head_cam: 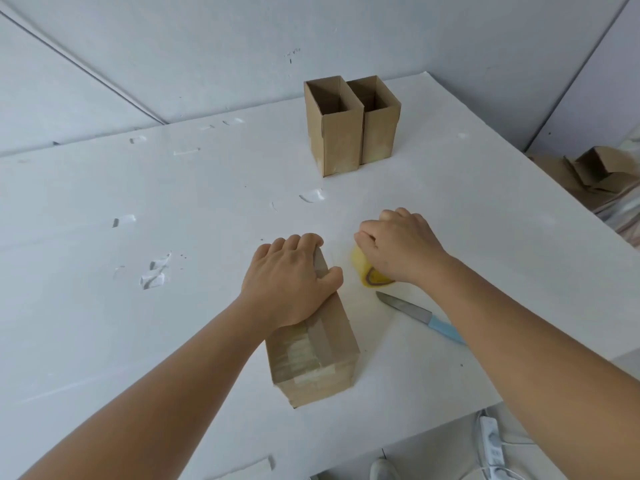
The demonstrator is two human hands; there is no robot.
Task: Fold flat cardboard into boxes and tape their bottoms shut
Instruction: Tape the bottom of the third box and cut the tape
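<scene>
Centrally, left hand [289, 282] fingers curled over taped box [311, 348], right hand [398, 247] gripping yellow tape roll [363, 268]

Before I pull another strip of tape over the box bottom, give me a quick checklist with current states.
1. Box held steady: ok; the left hand presses on its upturned bottom, fingers curled over the far edge.
2. Tape roll in hand: ok; the right hand has its grip over the roll on the table.
3. Loose tape end found: cannot tell; the hand hides it.
4. Bottom flaps shut: ok; tape already runs along the seam.
5. Knife within reach: ok; it lies just nearer than the roll, blade pointing at it.
6. Finished boxes out of the way: ok; two stand open-topped at the far side.
</scene>
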